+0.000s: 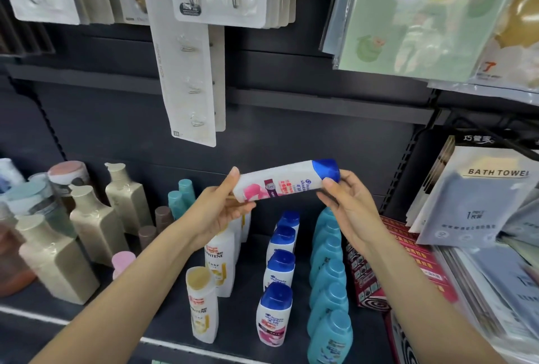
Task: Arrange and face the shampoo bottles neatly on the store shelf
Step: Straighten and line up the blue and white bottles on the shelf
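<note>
A white shampoo bottle [284, 181] with a blue cap and a pink label is held sideways in the air above the shelf, cap to the right. My left hand [221, 209] grips its base end. My right hand [347, 203] pinches the blue cap end. Below on the dark shelf [163, 331] stands a row of white bottles with blue caps [278, 273], one behind the other. To its left are white bottles with gold caps [202, 305]. To its right runs a row of teal bottles [329, 285].
Beige pump bottles [87, 223] stand at the left of the shelf, with small teal and brown bottles behind. Red boxes [408, 264] and bath towel packs [478, 197] fill the right. Hook packs [191, 80] hang from above, down to just over the held bottle.
</note>
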